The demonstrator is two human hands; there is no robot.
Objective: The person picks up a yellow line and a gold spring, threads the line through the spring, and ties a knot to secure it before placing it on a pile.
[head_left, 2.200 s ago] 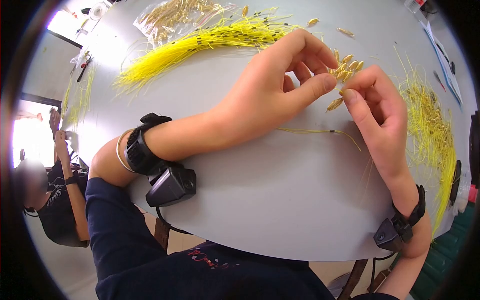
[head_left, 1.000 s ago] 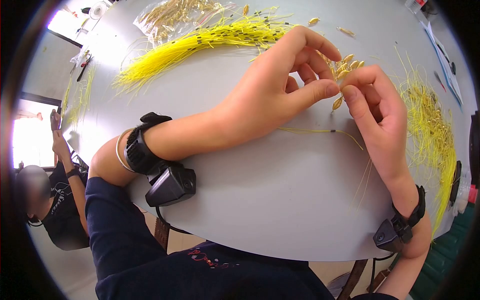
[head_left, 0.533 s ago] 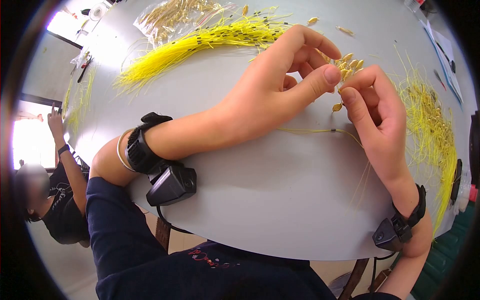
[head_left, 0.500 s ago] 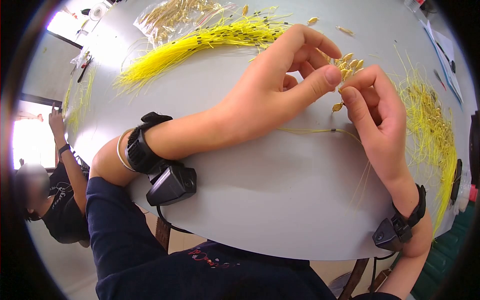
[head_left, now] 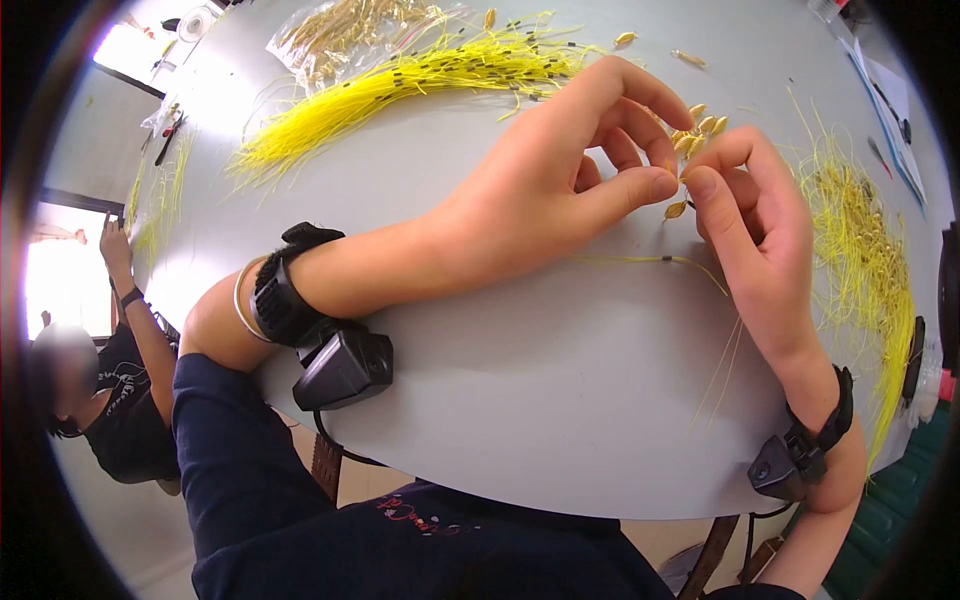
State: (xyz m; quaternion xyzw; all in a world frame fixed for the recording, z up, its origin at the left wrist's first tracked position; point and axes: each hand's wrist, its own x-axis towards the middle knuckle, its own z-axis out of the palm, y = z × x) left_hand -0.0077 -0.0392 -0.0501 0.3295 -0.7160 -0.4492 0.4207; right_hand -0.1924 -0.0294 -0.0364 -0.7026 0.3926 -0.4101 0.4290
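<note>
My left hand (head_left: 590,170) reaches in from the left, thumb and fingertips pressed together at something too small to make out, right beside my right hand. My right hand (head_left: 750,220) pinches a thin yellow cord (head_left: 690,260) between thumb and index finger. The cord has a small dark bead and trails left under my left hand. A gold leaf-shaped piece (head_left: 676,210) hangs just below the fingertips. Behind them lies a small pile of gold pieces (head_left: 700,130) on the grey table (head_left: 500,380).
A yellow cord bundle (head_left: 370,90) with dark beads lies across the back, beside a plastic bag (head_left: 350,35) of gold pieces. More cords with gold pieces (head_left: 860,230) spread at the right. Papers (head_left: 885,120) lie back right. Another person (head_left: 130,400) sits at the left.
My left hand's fingertips have moved down from the gold pile to my right fingertips. The pile shows more clearly. My right hand has hardly moved.
</note>
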